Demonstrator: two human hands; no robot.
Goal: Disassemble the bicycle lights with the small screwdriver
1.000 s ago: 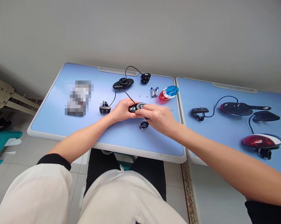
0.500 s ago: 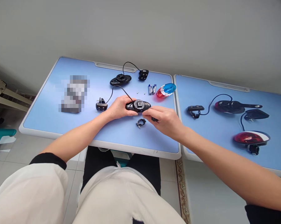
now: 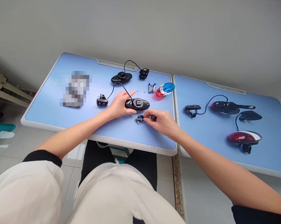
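Note:
A black oval base [image 3: 137, 104] with a square socket on top lies on the left blue table [image 3: 47, 102]. My left hand [image 3: 118, 105] rests against its left end, index finger stretched out. A black wire runs from the base to a small switch unit [image 3: 101, 102]. Just in front, my right hand [image 3: 160, 121] pinches a small black ring clamp [image 3: 139, 118] on the tabletop and has a small dark part at its fingers.
Further back lie another black base [image 3: 121, 77] wired to a button block [image 3: 143, 73], two tiny screws, batteries [image 3: 151, 87] and a red-blue lens cover [image 3: 165, 89]. A blurred packet [image 3: 75, 89] sits left. The right table [image 3: 215, 140] holds two red lamps with wires.
My hands set the black base down on the table. My right hand left it and dropped to the ring clamp in front; the left loosened its hold.

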